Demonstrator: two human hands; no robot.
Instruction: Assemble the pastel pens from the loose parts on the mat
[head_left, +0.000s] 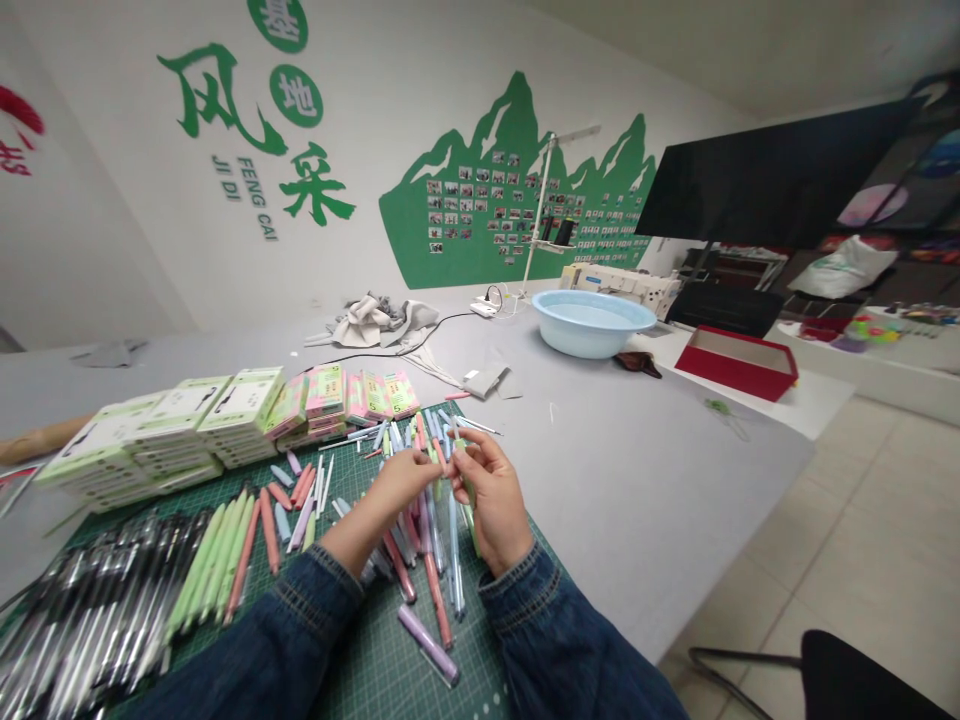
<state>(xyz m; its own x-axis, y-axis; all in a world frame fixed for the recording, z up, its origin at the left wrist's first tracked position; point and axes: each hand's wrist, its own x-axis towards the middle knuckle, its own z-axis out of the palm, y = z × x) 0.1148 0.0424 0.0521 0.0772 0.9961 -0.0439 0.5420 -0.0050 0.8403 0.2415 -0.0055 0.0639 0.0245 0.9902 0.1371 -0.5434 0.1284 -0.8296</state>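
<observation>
Below "JI DI FENG CAI" [244,190], left hand [401,485] pinches, right hand [495,495] grips a green pen [468,478].

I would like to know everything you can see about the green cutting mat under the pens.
The green cutting mat is a flat, dark green sheet, plastic-looking, printed with a fine pale grid. It lies on the grey table, with its right edge running diagonally. Loose pastel and black pens cover most of its surface, leaving a bare patch near the bottom of the view. Denim sleeves cross above its near part, and its nearest end is out of view.
</observation>
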